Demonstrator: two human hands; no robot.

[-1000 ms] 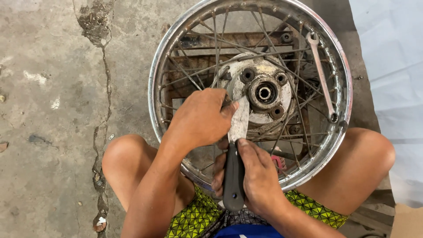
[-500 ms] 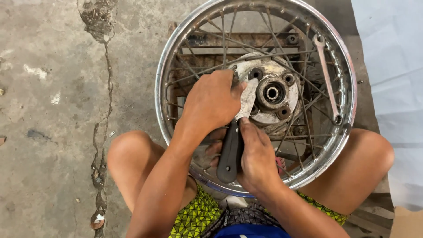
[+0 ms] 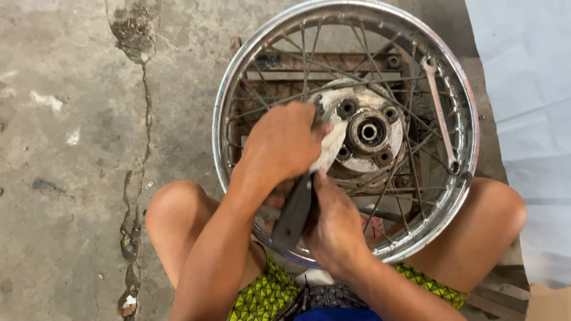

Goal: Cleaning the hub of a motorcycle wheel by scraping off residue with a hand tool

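Leftmost lies the bare concrete floor [image 3: 71, 178], grey and stained, with a long crack [image 3: 138, 178] running down it from a rough broken patch near the top edge. Next comes the person's left knee [image 3: 172, 208], bent up beside the work. The left hand [image 3: 282, 145] is curled shut, knuckles up, its fingers folded over the upper end of a tool with a dark handle [image 3: 292, 215] and a pale flat blade [image 3: 329, 148] that rests against the hub. Just below and to the right, the right hand [image 3: 334, 229] is closed too, wrapped around the lower part of the same handle, thumb pointing up along it. Both hands sit inside the near-left part of a spoked wheel [image 3: 221, 142], a shiny metal rim lying flat between the knees. Its hub [image 3: 369, 131], a whitish round plate with bolt holes around a central bore, sits at the middle, touching the blade tip. Beneath the spokes a rusty metal frame [image 3: 333, 62] shows. Farther right, a slim spanner [image 3: 439, 113] lies across the spokes, near the rim. The right knee [image 3: 493, 214] follows, and past it a pale blue sheet [image 3: 523, 89] covers the ground.
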